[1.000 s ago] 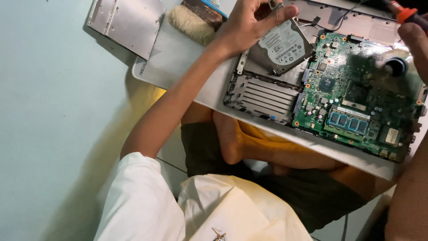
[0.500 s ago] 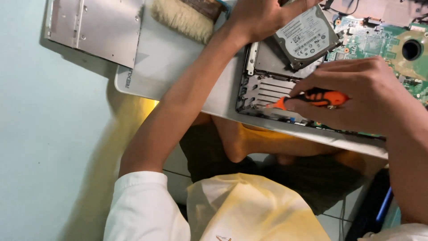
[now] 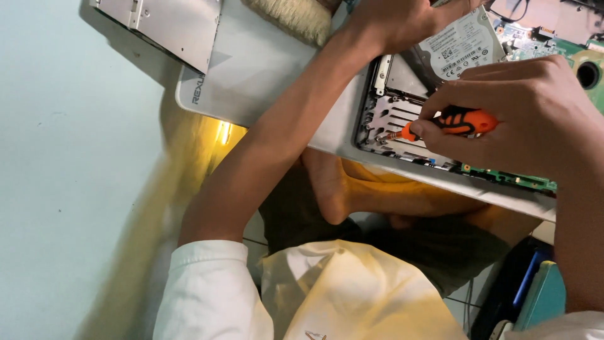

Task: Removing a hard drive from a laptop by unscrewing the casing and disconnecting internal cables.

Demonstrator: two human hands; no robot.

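Setting: an opened laptop chassis [image 3: 264,69], silver-grey, is laid across the person's crossed legs above a pale floor [image 3: 69,189]; no counter is seen.
Right hand [image 3: 535,119]: closed in a pinch on a small screwdriver [image 3: 456,123] with an orange and black handle; the handle is pressed between thumb and fingers, the shaft pointed left and slightly down.
Tip: the bit is set at, or just above, the left end of the perforated metal drive bay [image 3: 393,119]; actual contact with a screw cannot be told.
Left hand [image 3: 396,19]: reached over the chassis and curled at the upper edge of the hard drive [image 3: 459,44]; the fingers are cut off by the frame, so the grip cannot be told.
Hard drive: tilted, its labelled face up, resting partly over the bay and not seated flat.
Circuit board [image 3: 541,44]: green, exposed to the right of the drive, with a round fan opening [image 3: 589,74] at the far edge.
Other items: a flat silver optical drive [image 3: 170,25] lies at the upper left; a pale bristled brush [image 3: 292,16] lies beside it.
Step in hand, as judged: a fastener at the drive bay is being worked with the screwdriver while the drive is steadied.
Next move, as judged: the bit must be kept square in the screw head, with light downward pressure, and the drive held clear of the shaft.
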